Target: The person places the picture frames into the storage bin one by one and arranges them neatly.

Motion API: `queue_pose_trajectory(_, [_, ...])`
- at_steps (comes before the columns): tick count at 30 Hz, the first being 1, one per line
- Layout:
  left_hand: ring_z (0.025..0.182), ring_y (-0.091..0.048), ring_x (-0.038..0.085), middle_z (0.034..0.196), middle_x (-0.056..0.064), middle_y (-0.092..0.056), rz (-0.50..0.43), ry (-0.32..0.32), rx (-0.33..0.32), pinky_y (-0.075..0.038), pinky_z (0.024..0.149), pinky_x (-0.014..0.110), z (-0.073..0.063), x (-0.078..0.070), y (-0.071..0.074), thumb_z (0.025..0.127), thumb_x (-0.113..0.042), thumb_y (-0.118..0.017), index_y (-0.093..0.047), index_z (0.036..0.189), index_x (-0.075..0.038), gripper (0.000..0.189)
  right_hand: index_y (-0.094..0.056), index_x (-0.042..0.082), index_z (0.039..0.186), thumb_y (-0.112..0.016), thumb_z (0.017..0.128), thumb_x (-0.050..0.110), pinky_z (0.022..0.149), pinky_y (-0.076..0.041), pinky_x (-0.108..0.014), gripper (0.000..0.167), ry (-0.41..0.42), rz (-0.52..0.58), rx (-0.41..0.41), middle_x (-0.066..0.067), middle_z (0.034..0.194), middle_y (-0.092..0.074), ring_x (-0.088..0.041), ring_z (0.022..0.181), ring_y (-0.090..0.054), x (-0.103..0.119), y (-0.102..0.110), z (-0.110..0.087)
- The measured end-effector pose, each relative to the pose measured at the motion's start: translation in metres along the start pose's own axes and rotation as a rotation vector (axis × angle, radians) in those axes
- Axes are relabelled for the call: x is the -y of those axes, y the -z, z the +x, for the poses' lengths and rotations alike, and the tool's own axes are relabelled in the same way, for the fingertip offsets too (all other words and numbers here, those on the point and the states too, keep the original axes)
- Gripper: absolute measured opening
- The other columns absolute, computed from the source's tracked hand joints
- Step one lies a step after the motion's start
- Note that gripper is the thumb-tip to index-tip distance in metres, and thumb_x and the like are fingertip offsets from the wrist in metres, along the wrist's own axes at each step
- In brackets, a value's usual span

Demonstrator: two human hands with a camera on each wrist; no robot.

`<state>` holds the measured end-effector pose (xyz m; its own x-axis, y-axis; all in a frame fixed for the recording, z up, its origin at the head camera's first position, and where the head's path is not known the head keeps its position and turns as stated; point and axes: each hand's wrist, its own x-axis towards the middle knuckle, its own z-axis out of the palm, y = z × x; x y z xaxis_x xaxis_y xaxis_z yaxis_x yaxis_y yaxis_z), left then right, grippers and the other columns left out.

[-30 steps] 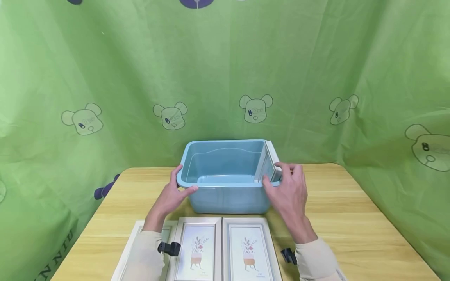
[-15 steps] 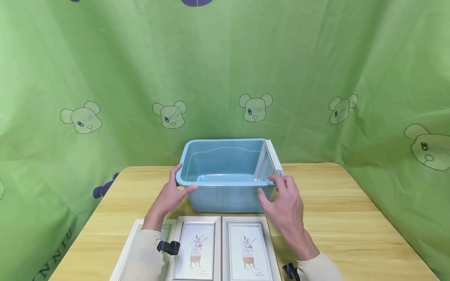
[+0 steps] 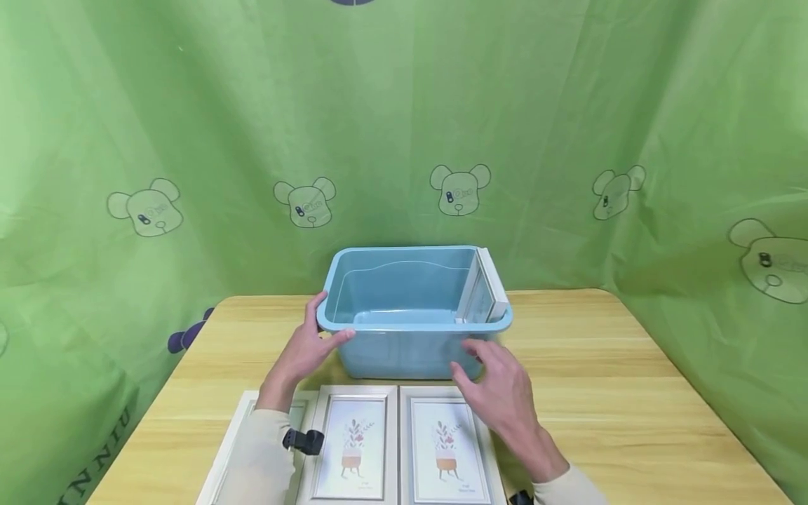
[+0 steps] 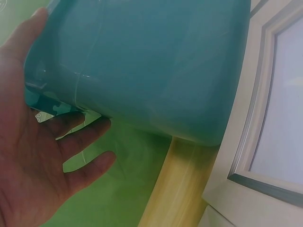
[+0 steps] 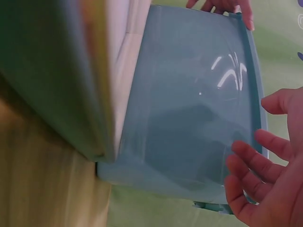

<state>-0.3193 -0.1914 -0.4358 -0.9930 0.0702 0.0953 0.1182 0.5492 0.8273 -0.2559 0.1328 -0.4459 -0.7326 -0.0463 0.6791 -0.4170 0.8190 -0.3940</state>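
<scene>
Holding a tub corner: L hand (image 3: 309,354) on blue tub (image 3: 404,354), R hand (image 3: 499,389) loose

Far L, a green curtain (image 3: 57,280) w/ bear heads hangs behind & around a wood-grain counter (image 3: 637,400). Front L, the left frame (image 3: 232,433) lies on the counter, partly hidden by the pale L sleeve (image 3: 259,459); a black device (image 3: 304,441) sits at that wrist. L hand's grip is closed on the tub's near-left corner, thumb on the front rim, fingers at the left edge. Next, middle frame (image 3: 351,449) & right frame (image 3: 448,452) lie flat side by side in front of the tub, each w/ a pic of a plant in a legged pot. The blue tub sits upright mid-counter. Inside its R end, a white frame (image 3: 491,284) stands on edge, poking above the rim. R hand's grip is relaxed, thumb & fingers parted & bent, by the tub's near wall below the white frame; can't tell if it touches.
</scene>
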Motion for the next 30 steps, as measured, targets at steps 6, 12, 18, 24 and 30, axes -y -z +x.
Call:
queue_pose_trajectory(6, [0.136,-0.043,0.037,0.148,0.021,-0.044,-0.018,0.000,0.001,-0.032,0.112,0.061,-0.001,0.000,0.000,0.076,-0.066,-0.068,-0.006,0.152,-0.042,0.101,-0.072,0.012,0.102,-0.079,0.074,0.029,0.068,-0.056,-0.037,0.034,0.013,-0.009,0.039,-0.004,0.092,-0.072,-0.019,0.082,-0.067,0.000,-0.005,-0.004])
queue_pose_trajectory(12, [0.136,-0.043,0.037,0.148,0.021,-0.044,-0.017,-0.004,0.006,-0.031,0.112,0.061,0.000,0.000,0.001,0.076,-0.067,-0.068,-0.006,0.152,-0.041,0.101,-0.072,0.014,0.104,-0.078,0.075,0.032,0.068,-0.055,-0.038,0.034,-0.019,-0.022,0.091,-0.003,0.093,-0.073,-0.021,0.082,-0.067,-0.002,-0.008,-0.005])
queue_pose_trajectory(18, [0.136,-0.044,0.036,0.147,0.020,-0.046,-0.029,-0.009,0.002,-0.032,0.112,0.060,0.001,0.001,0.001,0.076,-0.066,-0.068,-0.006,0.153,-0.040,0.101,-0.071,0.014,0.108,-0.076,0.079,0.033,0.073,-0.056,-0.041,0.036,-0.068,-0.019,0.177,-0.005,0.099,-0.073,-0.023,0.089,-0.068,-0.007,-0.011,-0.007])
queue_pose_trajectory(24, [0.136,-0.044,0.035,0.147,0.020,-0.046,-0.034,-0.006,-0.001,-0.032,0.113,0.059,0.000,0.001,0.000,0.076,-0.066,-0.068,-0.006,0.153,-0.040,0.102,-0.069,0.014,0.115,-0.074,0.081,0.036,0.082,-0.055,-0.047,0.041,-0.132,-0.034,0.269,-0.007,0.109,-0.072,-0.028,0.099,-0.066,-0.014,-0.016,-0.011])
queue_pose_trajectory(30, [0.137,-0.043,0.036,0.147,0.021,-0.045,-0.035,-0.015,0.001,-0.031,0.113,0.059,-0.001,0.000,0.000,0.077,-0.065,-0.068,-0.006,0.153,-0.038,0.102,-0.069,0.012,0.114,-0.074,0.080,0.033,0.081,-0.055,-0.047,0.041,-0.145,-0.064,0.303,-0.010,0.109,-0.071,-0.029,0.099,-0.066,-0.020,-0.022,-0.013])
